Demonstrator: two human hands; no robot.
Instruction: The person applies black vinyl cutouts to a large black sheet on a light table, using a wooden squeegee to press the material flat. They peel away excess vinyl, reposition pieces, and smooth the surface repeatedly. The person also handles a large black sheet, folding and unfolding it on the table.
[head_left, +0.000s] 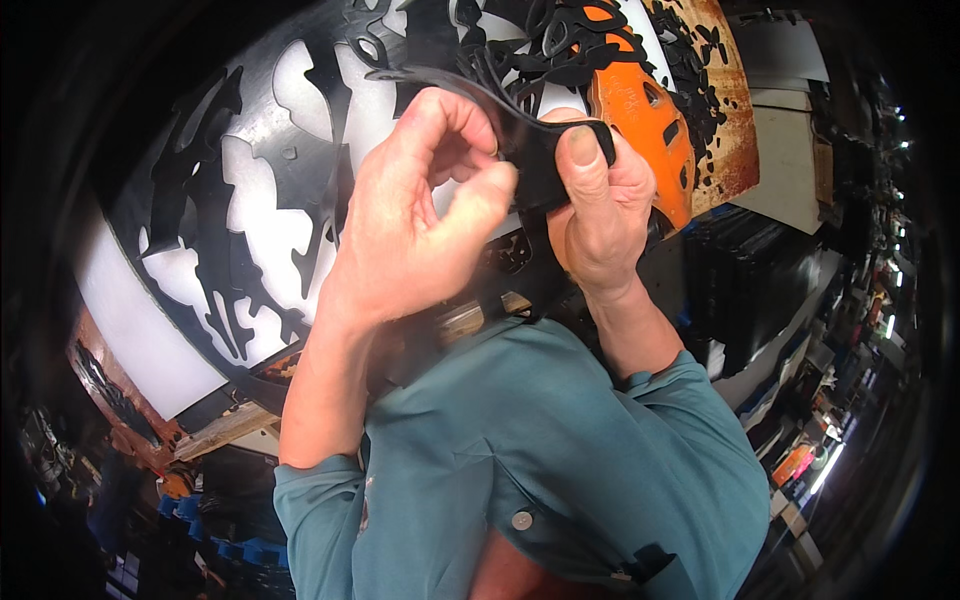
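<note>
My right hand (603, 205) grips a thin black cut-out sheet (470, 88), perhaps rubber or foam, with the thumb pressed on its bent edge. From there the sheet curves leftward above my left hand (410, 205). The thumb and forefinger of that left hand are curled together in a pinch beside a dark hanging part of the material. What sits between those fingertips, if anything, is too small to make out. Both hands are raised over the front of the work surface.
A black sheet with shaped cut-outs (215, 205) lies on a white board (150, 325) at left. An orange slotted piece (645, 125) lies at right, near black scraps on a rusty plate (740, 110). Dark stacked sheets (750, 280) stand farther right. A wooden strip (225, 430) juts out at lower left.
</note>
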